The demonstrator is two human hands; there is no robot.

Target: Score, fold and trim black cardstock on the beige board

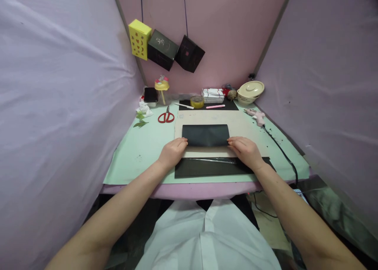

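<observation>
Pink wall (230, 37), green tabletop (132, 159), one black sheet (206, 135) gripped

The sheet lies across a pale board (206, 116), its long axis running left to right, along the tabletop's near edge. Fingers of the left hand (174, 150) are closed on its near left corner; those of the right hand (245, 150), its near right. Scissors (167, 112) lie farther left, a glue gun (260, 118) right.

The bare left arm (124, 211) and right arm (295, 205) reach forward, slanting inward. The left hand (173, 151) and right hand (245, 150) sit level and apart, backs upward, bent fingers (180, 142) pinching and pointing toward each other.
</observation>
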